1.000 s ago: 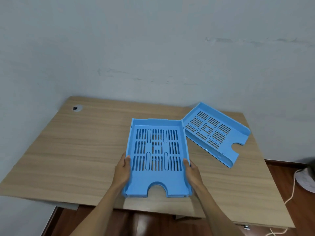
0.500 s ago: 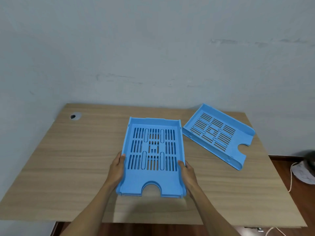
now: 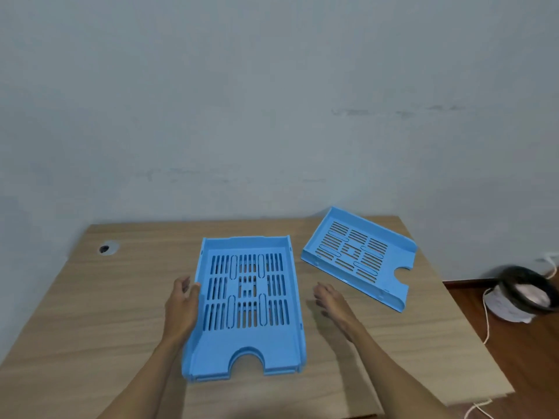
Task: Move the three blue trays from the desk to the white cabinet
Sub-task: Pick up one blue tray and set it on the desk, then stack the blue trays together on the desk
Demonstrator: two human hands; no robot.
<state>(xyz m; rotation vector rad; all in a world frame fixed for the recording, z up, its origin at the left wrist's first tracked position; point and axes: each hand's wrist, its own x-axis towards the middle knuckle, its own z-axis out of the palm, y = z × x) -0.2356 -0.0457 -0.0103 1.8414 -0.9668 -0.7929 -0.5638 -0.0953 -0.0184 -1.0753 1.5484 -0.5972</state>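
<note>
the left hand (image 3: 181, 309) grips the near blue tray (image 3: 246, 306) by its left wall. the right hand (image 3: 331, 300) hovers open just beside it, above the desk (image 3: 106, 313). a second blue tray (image 3: 360, 257) lies apart.

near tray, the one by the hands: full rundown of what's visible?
The near tray is a light blue letter tray, plastic by the look, with a slotted floor, low side walls and a half-round notch in its front edge. It lies flat on the wooden desk, notch toward the person. Extra edges along its right side suggest stacked trays; unsure. The left hand rests on its left wall; the right hand is open, clear of it. A second tray lies apart.
</note>
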